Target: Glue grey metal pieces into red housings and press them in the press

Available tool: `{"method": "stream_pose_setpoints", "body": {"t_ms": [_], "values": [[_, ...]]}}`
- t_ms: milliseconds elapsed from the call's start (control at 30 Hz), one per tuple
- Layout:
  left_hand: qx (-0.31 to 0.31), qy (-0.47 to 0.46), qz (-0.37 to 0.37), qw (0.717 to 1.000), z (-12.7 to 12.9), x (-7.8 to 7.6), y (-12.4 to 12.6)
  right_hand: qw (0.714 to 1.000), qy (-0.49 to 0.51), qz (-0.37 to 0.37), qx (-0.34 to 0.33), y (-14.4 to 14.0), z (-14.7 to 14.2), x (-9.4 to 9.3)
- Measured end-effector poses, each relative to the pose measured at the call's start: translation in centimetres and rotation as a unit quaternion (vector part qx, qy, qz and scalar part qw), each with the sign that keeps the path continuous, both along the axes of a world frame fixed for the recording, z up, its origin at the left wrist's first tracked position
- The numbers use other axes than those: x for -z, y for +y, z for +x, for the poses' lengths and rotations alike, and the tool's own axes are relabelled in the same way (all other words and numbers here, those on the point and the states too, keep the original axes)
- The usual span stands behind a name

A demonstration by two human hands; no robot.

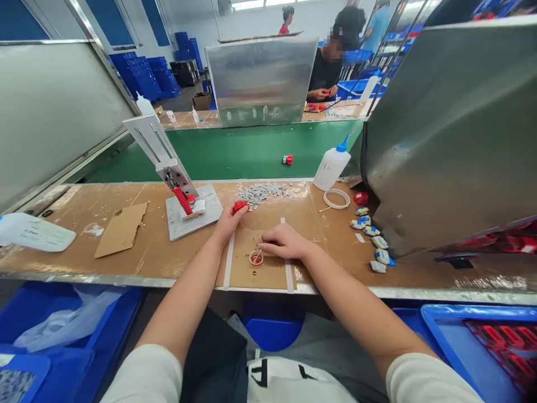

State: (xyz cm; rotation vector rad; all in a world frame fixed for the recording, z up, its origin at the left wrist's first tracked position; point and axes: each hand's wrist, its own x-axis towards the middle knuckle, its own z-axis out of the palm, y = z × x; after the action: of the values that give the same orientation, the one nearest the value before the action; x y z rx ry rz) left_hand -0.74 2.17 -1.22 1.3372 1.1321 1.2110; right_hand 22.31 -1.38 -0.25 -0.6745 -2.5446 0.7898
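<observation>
My left hand (227, 221) is closed around a small red plastic part (240, 206), partly hidden by the fingers, beside a pile of small grey pieces (264, 192). With fingers pinched, my right hand (286, 242) holds a thin stick (259, 252). Its lower end dips into a small round cup (255, 258) holding something reddish. Under the cup lies a cardboard sheet (243, 277) edged with strips of pale tape. Left of my hands stands a press fixture with a red-handled clamp (182, 200) on a grey base plate (174, 224).
A white squeeze bottle (331, 168) and a tape roll (337, 198) stand right of the grey pieces. Several small wrapped parts (380, 242) line the right side by a metal panel (440, 140). Behind runs a green belt (247, 151) carrying a red-and-blue part (287, 159). Another person (335, 56) sits beyond.
</observation>
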Motion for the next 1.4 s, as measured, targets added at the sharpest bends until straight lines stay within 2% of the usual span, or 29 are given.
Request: {"method": "stream_pose_setpoints", "body": {"t_ms": [200, 367, 533, 633, 800, 900, 1167, 1400], "values": [[0.035, -0.077, -0.034, 0.996, 0.2, -0.6, 0.1, 0.999, -0.032, 0.01, -0.023, -0.6, -0.9, -0.4], [0.051, -0.08, -0.125, 0.988, 0.5, -1.2, -0.5, 0.997, 0.033, -0.024, -0.061, -0.6, -1.1, -0.1], [0.071, -0.077, -0.149, 0.983, 0.8, -2.0, -0.8, 0.988, 0.121, -0.067, -0.07, -0.1, -1.0, 0.7], [0.088, -0.1, -0.185, 0.974, 0.9, -2.3, -0.7, 0.978, 0.188, -0.082, -0.017, 0.3, -1.0, 0.9], [0.121, -0.099, -0.231, 0.96, 1.2, -2.2, -0.8, 0.938, 0.278, -0.074, 0.196, 0.8, -1.3, 0.6], [0.116, -0.055, -0.226, 0.966, 1.4, -2.2, -0.9, 0.91, 0.311, -0.072, 0.266, 1.0, -1.4, 0.5], [0.117, -0.059, -0.24, 0.962, 1.7, -2.2, -0.7, 0.907, 0.302, -0.062, 0.288, 1.3, -1.6, 0.9], [0.117, -0.027, -0.233, 0.965, 1.9, -2.4, -1.0, 0.905, 0.293, -0.071, 0.299, 1.7, -1.8, 1.3]]}}
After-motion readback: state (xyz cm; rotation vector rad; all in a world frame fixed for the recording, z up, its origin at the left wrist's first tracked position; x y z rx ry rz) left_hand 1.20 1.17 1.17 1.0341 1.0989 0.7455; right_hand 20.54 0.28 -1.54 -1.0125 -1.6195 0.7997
